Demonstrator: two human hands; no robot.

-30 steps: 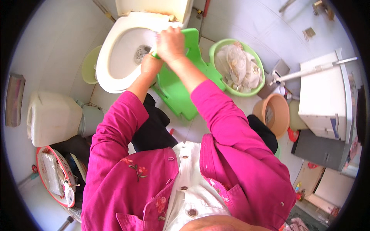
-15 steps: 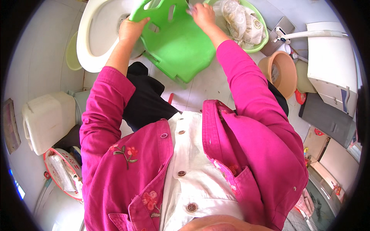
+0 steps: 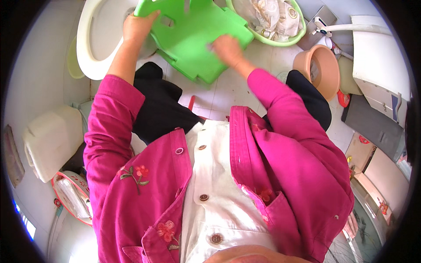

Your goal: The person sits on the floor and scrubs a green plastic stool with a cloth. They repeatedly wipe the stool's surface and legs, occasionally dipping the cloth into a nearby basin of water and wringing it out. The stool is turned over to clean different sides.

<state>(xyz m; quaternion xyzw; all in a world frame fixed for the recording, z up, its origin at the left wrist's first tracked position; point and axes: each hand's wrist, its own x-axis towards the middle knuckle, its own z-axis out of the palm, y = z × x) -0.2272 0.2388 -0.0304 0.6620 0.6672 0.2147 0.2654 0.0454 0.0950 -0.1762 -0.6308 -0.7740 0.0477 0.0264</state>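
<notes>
A bright green plastic chair (image 3: 193, 44) with slots in its back is held tilted out in front of me. My left hand (image 3: 137, 30) is closed round its left edge, close to a white oval toilet rim (image 3: 83, 48). My right hand (image 3: 227, 49) lies over the seat with its fingers curled, blurred by motion. Something small and greyish shows at its fingertips, too smeared to name.
A light green basin (image 3: 302, 33) with whitish lacy cloth (image 3: 274, 22) stands at the far right. Beside it are an orange bucket (image 3: 331, 79) and a white cabinet (image 3: 377, 57). A white plastic jug (image 3: 50, 140) and a red-rimmed basin (image 3: 59, 193) sit at the left.
My right hand has come from the chair's upper right edge down toward me, onto the seat. The chair has shifted slightly up and left in view, my left hand still on it.
</notes>
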